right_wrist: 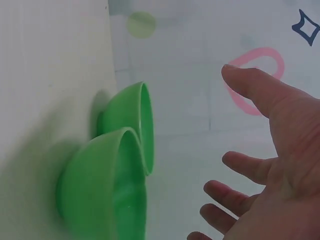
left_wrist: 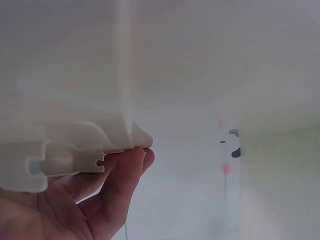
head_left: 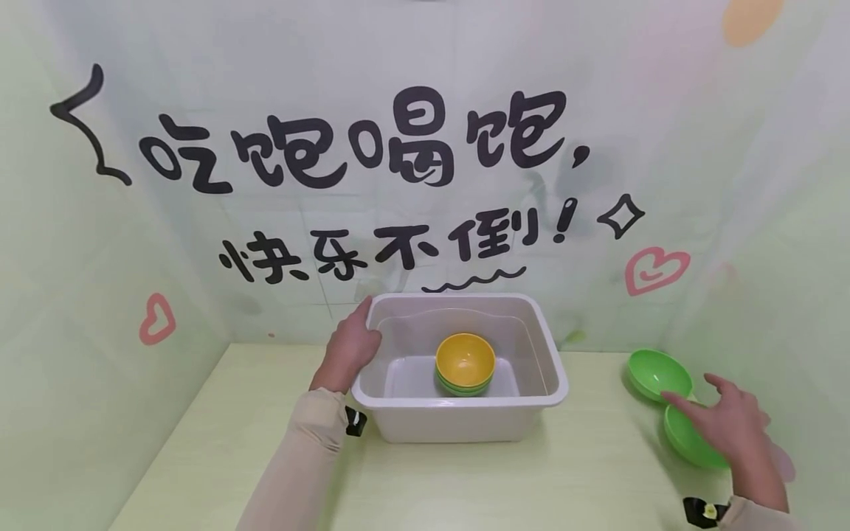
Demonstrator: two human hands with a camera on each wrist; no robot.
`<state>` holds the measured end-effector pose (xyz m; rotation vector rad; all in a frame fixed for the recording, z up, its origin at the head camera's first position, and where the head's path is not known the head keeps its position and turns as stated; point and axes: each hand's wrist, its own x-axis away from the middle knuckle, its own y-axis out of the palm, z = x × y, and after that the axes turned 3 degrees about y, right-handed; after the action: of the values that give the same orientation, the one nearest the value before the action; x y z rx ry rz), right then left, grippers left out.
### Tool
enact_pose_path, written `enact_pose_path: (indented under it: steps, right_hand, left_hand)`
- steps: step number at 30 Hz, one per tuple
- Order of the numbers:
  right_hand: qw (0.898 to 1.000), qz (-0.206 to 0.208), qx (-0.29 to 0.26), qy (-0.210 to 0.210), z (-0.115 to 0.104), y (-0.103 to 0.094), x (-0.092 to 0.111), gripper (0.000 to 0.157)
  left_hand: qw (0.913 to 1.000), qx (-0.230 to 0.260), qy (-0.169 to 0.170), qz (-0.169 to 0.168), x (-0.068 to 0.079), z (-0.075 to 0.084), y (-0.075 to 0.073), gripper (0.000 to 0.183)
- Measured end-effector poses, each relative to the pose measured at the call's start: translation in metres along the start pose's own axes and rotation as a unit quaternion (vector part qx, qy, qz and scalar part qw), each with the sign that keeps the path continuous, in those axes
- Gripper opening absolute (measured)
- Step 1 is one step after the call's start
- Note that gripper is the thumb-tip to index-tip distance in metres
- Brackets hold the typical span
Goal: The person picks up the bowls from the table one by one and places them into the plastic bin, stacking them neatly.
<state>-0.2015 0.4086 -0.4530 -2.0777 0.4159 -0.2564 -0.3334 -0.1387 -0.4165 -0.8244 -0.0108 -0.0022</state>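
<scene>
A white plastic basin (head_left: pixel 458 423) stands on the table, with a yellow bowl (head_left: pixel 466 360) nested on top of green bowls (head_left: pixel 463 391) inside it. My left hand (head_left: pixel 350 348) grips the basin's left rim; the left wrist view shows its fingers (left_wrist: pixel 117 187) curled at the rim's underside. Over at the right, my right hand (head_left: pixel 730 422) hovers by two green bowls, its fingers spread and holding nothing. The rear green bowl (head_left: pixel 654 373) and the front green bowl (head_left: pixel 687 439) sit close together, the front one partly hidden by that hand. Both bowls stand upright, apart from the palm (right_wrist: pixel 292 150).
The pale table (head_left: pixel 219 435) is bounded by a back wall (head_left: pixel 398 44) with black lettering and by side walls at left and right. The right side wall (head_left: pixel 797 332) rises close beside the green bowls.
</scene>
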Motion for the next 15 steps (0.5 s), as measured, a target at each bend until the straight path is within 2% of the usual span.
enact_pose_path:
  steps: [4,6,15]
  right_hand:
    - [0.996,-0.029,0.02,0.079,0.012,0.008,0.0,0.118]
    - [0.993,-0.048,0.022,0.106,0.017,0.011,0.0,0.123]
    - [0.988,-0.083,0.025,0.131,0.028,0.022,-0.002,0.133]
  left_hand:
    - [1.0,0.005,-0.002,0.0,0.0,-0.001,0.0,0.078]
    - [1.0,0.007,-0.002,-0.002,0.0,-0.001,0.0,0.078]
    - [0.9999,0.014,-0.002,-0.002,0.001,-0.001,-0.001,0.078]
